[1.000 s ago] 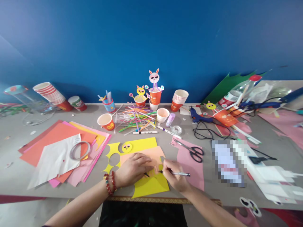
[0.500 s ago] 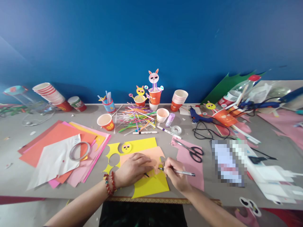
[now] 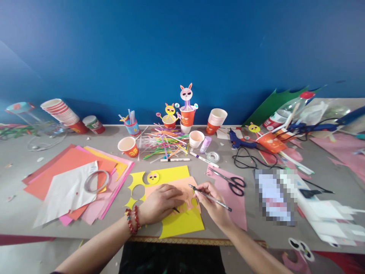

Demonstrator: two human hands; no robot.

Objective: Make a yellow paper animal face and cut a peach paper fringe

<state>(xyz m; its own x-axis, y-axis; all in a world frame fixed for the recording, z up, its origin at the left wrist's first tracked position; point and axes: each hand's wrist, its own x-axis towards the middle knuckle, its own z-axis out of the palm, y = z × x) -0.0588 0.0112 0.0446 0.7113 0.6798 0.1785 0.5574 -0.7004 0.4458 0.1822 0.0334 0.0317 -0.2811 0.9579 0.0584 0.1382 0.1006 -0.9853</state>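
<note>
My left hand (image 3: 162,203) lies with its fingers stretched flat over a peach paper sheet (image 3: 186,184), pressing it against the table. A small dark pointed thing (image 3: 176,209) pokes out below its thumb; I cannot tell what it is. My right hand (image 3: 212,201) grips a pen (image 3: 213,199) with a clear barrel, its tip raised over the right side of the peach sheet. Faint shapes are drawn on that sheet near the left fingertips. Yellow paper (image 3: 182,226) with round holes cut in it lies underneath. A yellow round face cut-out (image 3: 153,177) sits at its upper left.
Black-handled scissors (image 3: 235,185) lie on pink paper (image 3: 238,217) to the right. Colourful straws or sticks (image 3: 165,142), markers, paper cups (image 3: 128,146) and rabbit figures (image 3: 186,95) stand behind. At left are coloured sheets (image 3: 68,163) with a tape roll (image 3: 96,180). A corded glue gun (image 3: 239,140) is at back right.
My right hand has lifted the pen tip off the peach sheet and moved it slightly up and away. My left hand stays in place on the paper.
</note>
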